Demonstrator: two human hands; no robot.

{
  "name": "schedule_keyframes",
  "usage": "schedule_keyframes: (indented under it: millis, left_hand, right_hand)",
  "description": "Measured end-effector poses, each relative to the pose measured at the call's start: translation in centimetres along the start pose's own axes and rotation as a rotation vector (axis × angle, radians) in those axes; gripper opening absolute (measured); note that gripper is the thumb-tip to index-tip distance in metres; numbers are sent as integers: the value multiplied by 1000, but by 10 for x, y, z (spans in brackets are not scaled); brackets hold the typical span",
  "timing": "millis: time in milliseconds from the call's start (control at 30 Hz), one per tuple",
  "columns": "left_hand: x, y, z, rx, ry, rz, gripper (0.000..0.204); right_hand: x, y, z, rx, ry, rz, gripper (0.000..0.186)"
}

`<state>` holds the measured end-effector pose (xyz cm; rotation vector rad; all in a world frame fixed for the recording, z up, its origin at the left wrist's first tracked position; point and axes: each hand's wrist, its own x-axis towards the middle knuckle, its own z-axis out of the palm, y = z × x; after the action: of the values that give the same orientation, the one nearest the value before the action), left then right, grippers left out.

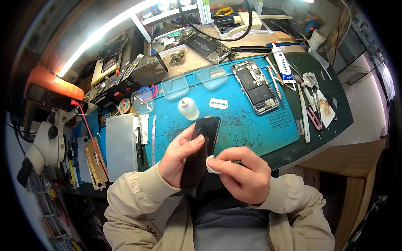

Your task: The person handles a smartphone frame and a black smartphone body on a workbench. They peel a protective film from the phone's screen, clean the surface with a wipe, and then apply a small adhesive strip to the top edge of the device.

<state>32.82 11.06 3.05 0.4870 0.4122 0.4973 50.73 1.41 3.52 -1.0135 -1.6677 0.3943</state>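
My left hand (172, 161) is closed round the side of a glossy black phone screen (208, 129), its thumb lying on the dark face. It is held tilted above the front of the blue work mat (234, 136). With bent fingers my right hand (251, 178) pinches a small white wipe (212, 165) against or right beside the screen's right edge; contact is hard to tell. Beyond the hands stand a clear dropper bottle (188, 109) and a razor blade (218, 103) lying flat. An opened phone (256, 88) with its battery and boards bare rests at the mat's back right.
Clear plastic trays (175, 87) line the mat's back edge. To the right lie a glue tube (283, 62), tweezers and screwdrivers. A scalpel (153, 140) and a grey-white pad (120, 142) are on the left, near an orange multimeter (54, 88) and microscope arm (46, 142).
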Motion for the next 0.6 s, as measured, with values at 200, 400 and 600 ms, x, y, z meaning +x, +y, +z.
schedule_keyframes:
  millis: [200, 400, 600]
  left_hand:
    - [0, -2, 3, 33, 65, -7, 55]
    - [-2, 0, 3, 50, 67, -9, 54]
    - [-1, -2, 5, 39, 104, 7, 55]
  right_hand:
    - [-13, -12, 2, 14, -41, -31, 44]
    - [2, -9, -15, 4, 29, 80, 40]
    - [-5, -11, 1, 61, -1, 73, 40]
